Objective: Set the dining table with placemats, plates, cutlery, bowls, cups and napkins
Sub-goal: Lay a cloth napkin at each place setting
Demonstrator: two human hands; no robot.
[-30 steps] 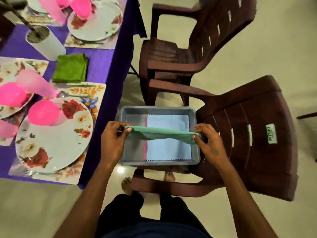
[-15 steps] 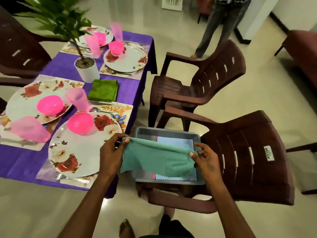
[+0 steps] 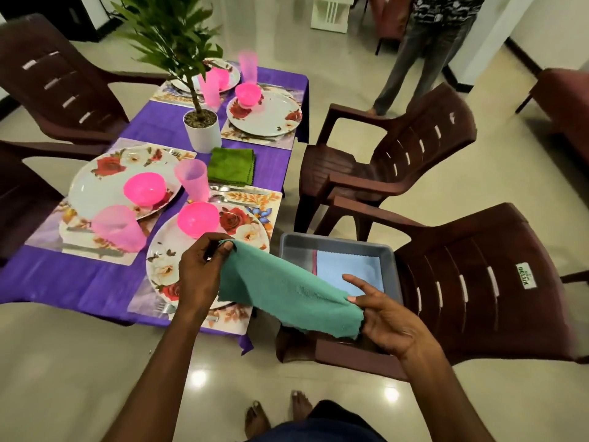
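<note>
Teal napkin [image 3: 287,291] (napkin step) pinched by left hand [image 3: 200,272] and right hand [image 3: 382,317]; next, folding, then laying toward ten o'clock.

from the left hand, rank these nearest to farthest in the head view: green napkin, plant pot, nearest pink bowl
1. Nearest pink bowl, just beyond the left hand on the near plate.
2. Green napkin, farther up the table.
3. Plant pot, behind the napkin, mid-table.
</note>
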